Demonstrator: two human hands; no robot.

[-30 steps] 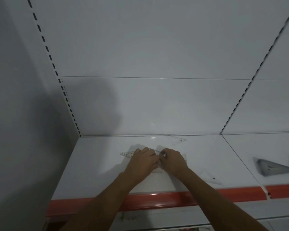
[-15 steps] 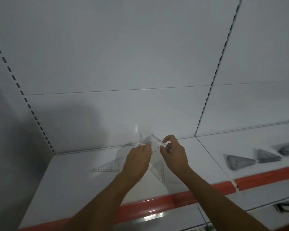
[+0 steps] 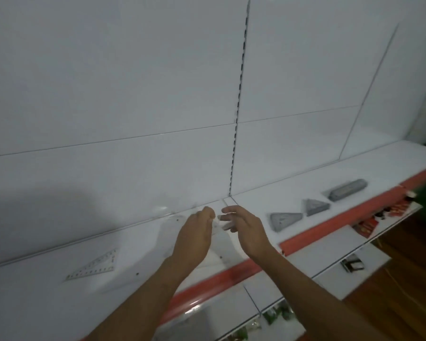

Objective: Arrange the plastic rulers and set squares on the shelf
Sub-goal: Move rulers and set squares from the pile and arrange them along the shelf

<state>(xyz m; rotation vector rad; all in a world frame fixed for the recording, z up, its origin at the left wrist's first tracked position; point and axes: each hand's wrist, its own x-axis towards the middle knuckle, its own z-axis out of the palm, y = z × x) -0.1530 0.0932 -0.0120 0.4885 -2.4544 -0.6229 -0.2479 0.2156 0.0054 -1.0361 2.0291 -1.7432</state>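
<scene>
While the left hand (image 3: pixel 194 232) pinches a clear set square (image 3: pixel 217 226) over the white shelf (image 3: pixel 47 299), the right hand (image 3: pixel 244 227) hovers beside it, fingers loose, gripping nothing. At 8 o'clock from the hands, 1 marked set square (image 3: pixel 94 265) lies flat; at 2 o'clock, 2 grey triangular stacks (image 3: pixel 285 219).

My left hand (image 3: pixel 194 232) and right hand (image 3: pixel 247 228) are bare. No sleeves, rings or watch show on either forearm.

Left hand (image 3: pixel 194 236) pinches clear set square (image 3: pixel 215 227) over shelf (image 3: pixel 59 303)
</scene>
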